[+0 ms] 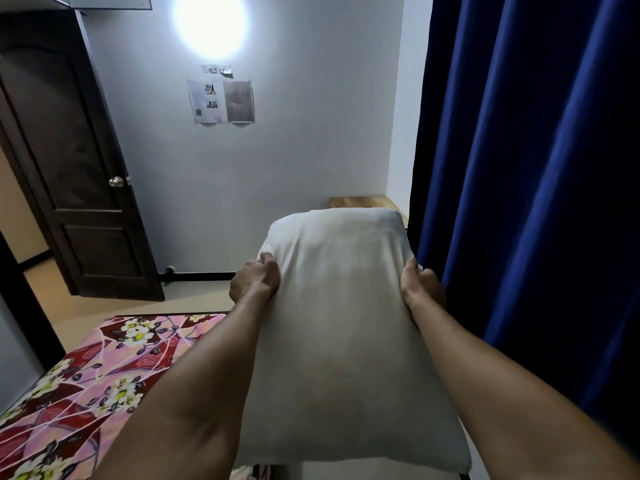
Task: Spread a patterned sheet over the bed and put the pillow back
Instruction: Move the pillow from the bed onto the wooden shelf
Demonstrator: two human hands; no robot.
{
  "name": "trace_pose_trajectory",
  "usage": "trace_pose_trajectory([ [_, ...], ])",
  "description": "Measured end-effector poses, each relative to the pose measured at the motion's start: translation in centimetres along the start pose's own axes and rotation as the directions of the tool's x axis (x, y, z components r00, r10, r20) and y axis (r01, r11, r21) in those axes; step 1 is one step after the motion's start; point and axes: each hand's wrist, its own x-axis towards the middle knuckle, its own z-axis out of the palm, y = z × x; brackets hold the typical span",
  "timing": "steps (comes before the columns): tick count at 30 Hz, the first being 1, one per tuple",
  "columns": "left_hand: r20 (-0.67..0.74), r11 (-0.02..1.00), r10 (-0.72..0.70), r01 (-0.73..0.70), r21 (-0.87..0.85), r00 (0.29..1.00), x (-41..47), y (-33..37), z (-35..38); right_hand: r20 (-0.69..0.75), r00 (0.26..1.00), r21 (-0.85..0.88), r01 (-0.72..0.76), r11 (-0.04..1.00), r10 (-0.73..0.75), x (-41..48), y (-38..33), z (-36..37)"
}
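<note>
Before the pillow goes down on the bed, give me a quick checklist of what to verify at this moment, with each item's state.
1. Left hand has a grip on the plain white fabric pillow: ok, fingers pinch its left edge.
2. Right hand has a grip: ok, clasping the right edge.
3. Pillow clear of the bed: ok, held up in the air.
4. Red and pink floral patterned sheet spread on the bed: ok where visible; the rest is hidden.
5. Landing spot for the pillow: cannot tell, hidden behind it.
6. Dark blue curtain clear of the pillow: cannot tell, very close.
</note>
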Motion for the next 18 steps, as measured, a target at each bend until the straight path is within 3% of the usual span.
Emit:
trace_pose_trajectory([
  [18,0.04,0.998,0.066,-0.066,0.006,0.997,17.4,6.0,5.4,-0.051,0.998,0.05,-0.039,0.998,0.042,12.0,-7.1,10.6],
])
